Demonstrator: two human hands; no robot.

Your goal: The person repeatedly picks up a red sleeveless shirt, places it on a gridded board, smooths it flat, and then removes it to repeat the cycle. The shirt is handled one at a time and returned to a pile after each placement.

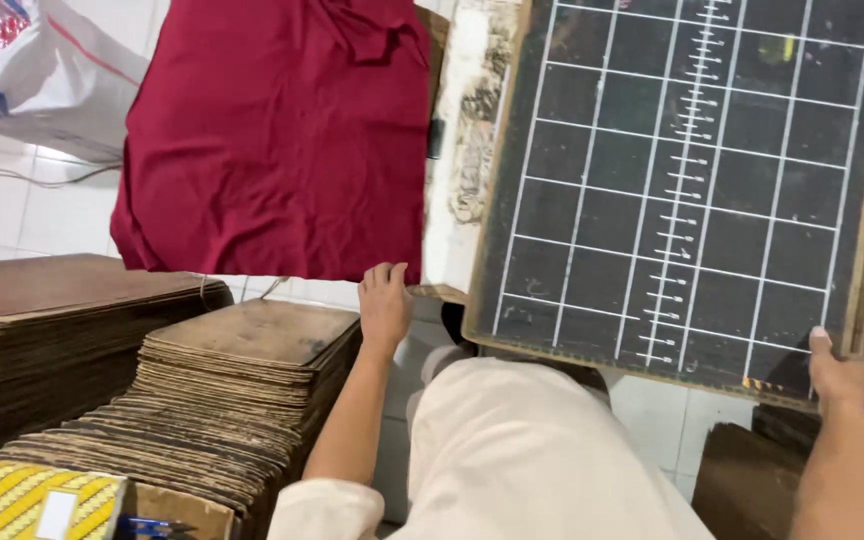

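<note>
Holding a dark board w/ a white grid [692,180] at both near corners, the person has it tilted up over their lap. Right hand [840,375] is clamped on the near-right edge, thumb on top of the wooden frame. Left hand [384,305] sits at the near-left corner; its fingers [380,275] curl over a bit of brown card or frame there, but whether it truly grips or just rests, can't tell.

Board's position: right half of the scene, running from near the person's knees to far right, a centre ruler line w/ tick marks down the middle. Nothing lies on the grid as far as I can see.

Red cloth [277,140] hangs or lies spread far-left of the board, apart from it, untouched by either hand. Near left are two stacks of brown cardboard sheets [242,390], one tall, one lower and fanned out. Yellow patterned box [22,500] at near-left corner. White sack [52,70] far left on the tiled floor [12,210].

Progress, my read: early. Board seems to be just getting positioned; cloth isn't laid on it, no card placed on it either. So laying cloth, adding a sheet and anything after all look left to do.
</note>
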